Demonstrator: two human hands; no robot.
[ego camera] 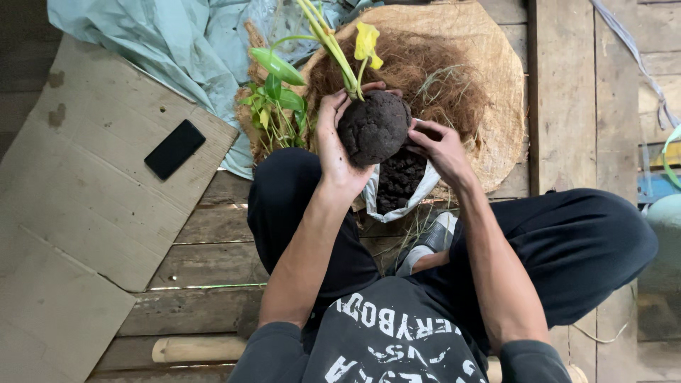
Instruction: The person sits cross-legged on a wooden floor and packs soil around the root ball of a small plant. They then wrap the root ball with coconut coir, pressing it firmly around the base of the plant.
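Dark soil ball [374, 128] cupped by both hands, left hand [335, 142], right hand [443, 147], plant stem [333, 50] pointing away

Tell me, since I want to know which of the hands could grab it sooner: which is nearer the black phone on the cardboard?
Left. The left hand cups the soil ball on the side facing the phone; the right hand is on the ball's far side.

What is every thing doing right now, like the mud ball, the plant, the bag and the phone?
Soil ball: round, packed, lifted off the floor.
Plant: stem stuck in the ball, one leaf yellow.
Left hand: cupping the ball.
Right hand: pressing the ball's side.
Soil bag: open.
Phone: screen dark, lying on cardboard.
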